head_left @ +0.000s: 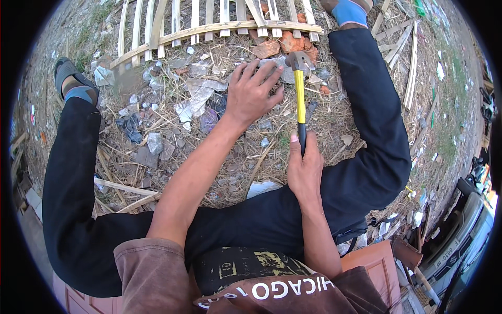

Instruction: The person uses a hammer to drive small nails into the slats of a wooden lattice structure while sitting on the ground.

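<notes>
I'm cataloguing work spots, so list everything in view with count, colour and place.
hammer: one, yellow-and-black handle, in the right hand
slatted wooden frame: one, pale, top centre
brick pieces: several, orange-red, by the frame's right part
loose wood strips: several, pale, upper right and lower left
stones: many, grey, scattered
crumpled scraps: several, whitish and dark, left of centre
panelling: count unclear, reddish-brown, lower edge
vehicle: one, light grey, lower right
left hand: one, bare, beside the hammer head
right hand: one, bare, around the handle
trouser legs: two, black, either side
</notes>
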`<state>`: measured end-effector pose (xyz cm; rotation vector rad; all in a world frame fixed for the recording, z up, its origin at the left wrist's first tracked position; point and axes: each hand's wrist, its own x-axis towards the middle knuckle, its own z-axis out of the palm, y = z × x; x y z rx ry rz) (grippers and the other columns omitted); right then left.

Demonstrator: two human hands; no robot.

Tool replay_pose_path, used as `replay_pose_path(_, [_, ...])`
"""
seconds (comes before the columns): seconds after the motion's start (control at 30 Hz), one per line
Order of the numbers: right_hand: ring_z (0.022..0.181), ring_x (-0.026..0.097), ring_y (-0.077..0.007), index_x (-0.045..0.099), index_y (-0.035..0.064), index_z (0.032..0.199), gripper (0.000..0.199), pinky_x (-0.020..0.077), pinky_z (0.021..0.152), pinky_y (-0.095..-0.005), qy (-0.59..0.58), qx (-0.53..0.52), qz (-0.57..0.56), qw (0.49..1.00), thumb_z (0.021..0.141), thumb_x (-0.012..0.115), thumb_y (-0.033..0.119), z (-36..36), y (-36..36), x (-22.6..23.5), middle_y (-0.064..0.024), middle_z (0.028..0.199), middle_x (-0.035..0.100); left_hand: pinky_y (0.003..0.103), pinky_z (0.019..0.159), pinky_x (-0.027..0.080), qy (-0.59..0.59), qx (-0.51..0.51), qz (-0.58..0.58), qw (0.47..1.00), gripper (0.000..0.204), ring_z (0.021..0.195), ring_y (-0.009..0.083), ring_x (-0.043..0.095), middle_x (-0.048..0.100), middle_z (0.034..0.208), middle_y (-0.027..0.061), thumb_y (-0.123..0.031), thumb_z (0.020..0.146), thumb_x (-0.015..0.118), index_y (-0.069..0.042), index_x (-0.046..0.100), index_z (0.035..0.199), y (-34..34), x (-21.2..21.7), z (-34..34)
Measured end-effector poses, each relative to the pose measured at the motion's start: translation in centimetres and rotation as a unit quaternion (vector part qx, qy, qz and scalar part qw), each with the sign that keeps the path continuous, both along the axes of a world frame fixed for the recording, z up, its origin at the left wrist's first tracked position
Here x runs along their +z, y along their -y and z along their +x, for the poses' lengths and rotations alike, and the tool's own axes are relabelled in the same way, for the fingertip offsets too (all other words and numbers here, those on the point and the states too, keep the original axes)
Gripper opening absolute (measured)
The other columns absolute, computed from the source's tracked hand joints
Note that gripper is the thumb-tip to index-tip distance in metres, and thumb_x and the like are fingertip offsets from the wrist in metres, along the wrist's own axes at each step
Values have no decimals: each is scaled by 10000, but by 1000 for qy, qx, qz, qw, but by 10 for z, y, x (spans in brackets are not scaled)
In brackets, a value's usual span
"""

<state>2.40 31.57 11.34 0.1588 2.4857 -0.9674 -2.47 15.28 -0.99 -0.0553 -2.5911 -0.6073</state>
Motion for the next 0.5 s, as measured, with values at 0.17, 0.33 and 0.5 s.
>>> replay_pose_path(0.17, [596, 582, -453, 498, 19, 981, 252, 397, 563, -529, 0, -9, 6, 1000, 1040, 525, 263, -1, 0, 2, -228, 646, 564, 419, 991, 448, -1, 4, -8, 1000, 413, 1130, 260, 609, 663, 1200, 33, -295, 785, 763, -142, 723, 1167, -2, 1, -1])
replay_pose_path(0.33, [585, 579, -440, 491, 14, 977, 251, 397, 557, -520, -4, 7, 20, 1000, 1044, 519, 255, 2, 0, -1, -218, 635, 550, 420, 983, 450, -1, 3, -4, 1000, 409, 1133, 261, 608, 663, 1201, 28, -298, 787, 760, -142, 725, 1164, 0, 1, -1])
replay_pose_path(0.5, [583, 570, -452, 479, 10, 1005, 241, 394, 552, -518, -20, -13, -5, 1000, 1043, 520, 245, 8, 4, 8, -226, 631, 546, 424, 979, 451, 3, 9, -19, 1000, 407, 1135, 259, 607, 661, 1202, 25, -303, 786, 758, -141, 727, 1158, -3, 0, -1])
